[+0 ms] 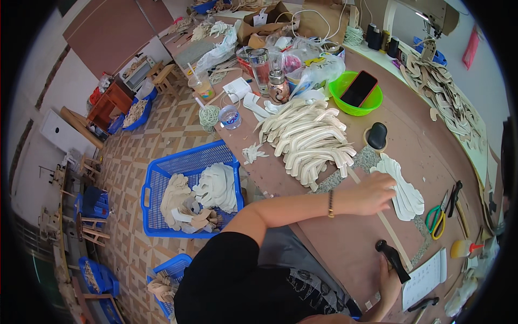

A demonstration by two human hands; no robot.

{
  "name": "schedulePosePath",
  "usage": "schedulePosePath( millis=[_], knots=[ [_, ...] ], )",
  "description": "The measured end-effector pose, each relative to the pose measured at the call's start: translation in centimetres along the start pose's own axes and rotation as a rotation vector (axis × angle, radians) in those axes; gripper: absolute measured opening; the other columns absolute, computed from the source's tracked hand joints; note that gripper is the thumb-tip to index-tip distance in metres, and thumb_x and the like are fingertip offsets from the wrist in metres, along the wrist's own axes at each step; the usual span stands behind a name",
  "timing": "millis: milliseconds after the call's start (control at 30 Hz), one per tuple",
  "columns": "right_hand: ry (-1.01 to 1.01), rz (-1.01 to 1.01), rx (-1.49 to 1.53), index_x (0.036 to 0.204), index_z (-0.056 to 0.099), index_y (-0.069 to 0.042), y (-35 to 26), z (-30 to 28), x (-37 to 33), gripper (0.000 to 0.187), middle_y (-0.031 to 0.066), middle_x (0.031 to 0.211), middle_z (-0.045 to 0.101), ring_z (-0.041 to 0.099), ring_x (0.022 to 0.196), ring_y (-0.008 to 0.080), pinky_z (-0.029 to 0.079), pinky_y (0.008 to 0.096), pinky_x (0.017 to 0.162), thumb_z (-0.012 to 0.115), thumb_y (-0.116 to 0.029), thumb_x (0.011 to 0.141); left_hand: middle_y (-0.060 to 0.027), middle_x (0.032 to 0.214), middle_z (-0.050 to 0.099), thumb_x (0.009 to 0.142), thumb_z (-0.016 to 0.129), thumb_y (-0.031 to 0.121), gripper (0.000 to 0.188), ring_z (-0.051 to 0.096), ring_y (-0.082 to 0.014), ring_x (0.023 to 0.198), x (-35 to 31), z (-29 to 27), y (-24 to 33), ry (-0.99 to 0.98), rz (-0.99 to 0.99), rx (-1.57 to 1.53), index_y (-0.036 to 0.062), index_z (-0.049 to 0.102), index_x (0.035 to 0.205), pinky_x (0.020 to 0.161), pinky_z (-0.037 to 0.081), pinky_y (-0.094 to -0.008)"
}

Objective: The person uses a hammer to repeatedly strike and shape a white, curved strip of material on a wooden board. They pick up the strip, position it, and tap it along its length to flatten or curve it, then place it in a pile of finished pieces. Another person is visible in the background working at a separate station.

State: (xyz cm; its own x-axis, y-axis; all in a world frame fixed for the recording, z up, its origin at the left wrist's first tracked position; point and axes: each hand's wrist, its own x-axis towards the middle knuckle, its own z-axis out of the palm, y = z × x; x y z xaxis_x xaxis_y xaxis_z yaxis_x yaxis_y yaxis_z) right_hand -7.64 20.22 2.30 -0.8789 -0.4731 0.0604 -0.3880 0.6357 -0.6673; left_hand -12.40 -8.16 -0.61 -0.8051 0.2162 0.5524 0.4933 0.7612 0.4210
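Clock read with 12 straight up, from my left hand unless noted.

Progress, my read: mid-batch. White pieces (403, 191) lay fanned and overlapped at 3 o'clock, right by the fingertips of my left hand (375, 194). Cream strips (307, 140) sat in layered rows at 10. Couldn't tell which pile counted as done. White and tan parts (216, 188) filled much of the blue basket (155, 210) at 9, so a fair amount looked left.

Hands: left had fingers bent; couldn't tell if it pinched a piece. Right hand (389, 282), at 5, was wrapped round a black hammer-like tool (394, 259).

Room: best stretch was the brown work surface (345, 237) between my hands, with a tan strip (390, 233) crossing it. Limits: near table edge toward 9, scissors (440, 216) at 4, black oval object (376, 135) at 12, white sheet (426, 283) at 3 from the right hand.
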Motion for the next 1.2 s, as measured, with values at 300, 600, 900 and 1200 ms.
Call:
schedulePosePath(
  millis=[300, 600, 900, 1200],
  knots=[
    [0.009, 0.044, 0.035, 0.115, 0.067, 0.001, -0.7, 0.6, -0.6, 0.026, 0.0185, 0.102, 0.070, 0.067, 0.092, 0.0351, 0.052, 0.0428, 0.086, 0.073, -0.010, 0.092, -0.0086, 0.106, 0.058, 0.076, 0.082, 0.027, 0.035, 0.055, -0.0276, 0.109, 3.9, 8.4, -1.0, -0.037, 0.038, 0.083, 0.0065, 0.064, 0.098, 0.094, 0.037, -0.0451],
    [-0.028, 0.088, 0.035, 0.112, 0.070, -0.006, -2.6, -0.8, 0.7, 0.026, 0.0220, 0.080, 0.070, 0.071, 0.080, 0.0418, 0.056, 0.0428, 0.068, 0.074, -0.018, 0.090, -0.0074, 0.116, 0.065, 0.084, 0.078, 0.029, 0.037, 0.061, -0.0292, 0.110, 5.0, 5.5, -2.9, -0.148, -0.009, -0.109, 0.0080, 0.071, 0.113, 0.093, 0.046, -0.0467],
    [0.051, 0.083, 0.066, 0.114, 0.071, -0.009, -1.5, -0.6, 0.0, 0.029, 0.0210, 0.082, 0.071, 0.071, 0.080, 0.0416, 0.057, 0.0463, 0.069, 0.075, -0.025, 0.091, -0.0099, 0.093, 0.068, 0.089, 0.072, 0.017, 0.017, 0.062, -0.0306, 0.091, 7.1, 5.8, -2.9, -0.161, 0.044, -0.160, 0.0019, 0.074, 0.097, 0.082, 0.050, -0.0409],
    [0.019, 0.127, 0.108, 0.114, 0.071, -0.011, -1.6, -0.5, 0.1, 0.030, 0.0202, 0.084, 0.072, 0.071, 0.084, 0.0421, 0.056, 0.0473, 0.072, 0.074, -0.029, 0.091, -0.0161, 0.086, 0.073, 0.095, 0.063, 0.017, 0.019, 0.066, -0.0265, 0.070, 7.6, 5.5, -2.7, -0.174, -0.432, -0.462, -0.0017, 0.064, 0.091, 0.069, 0.052, -0.0371]
  ],
)
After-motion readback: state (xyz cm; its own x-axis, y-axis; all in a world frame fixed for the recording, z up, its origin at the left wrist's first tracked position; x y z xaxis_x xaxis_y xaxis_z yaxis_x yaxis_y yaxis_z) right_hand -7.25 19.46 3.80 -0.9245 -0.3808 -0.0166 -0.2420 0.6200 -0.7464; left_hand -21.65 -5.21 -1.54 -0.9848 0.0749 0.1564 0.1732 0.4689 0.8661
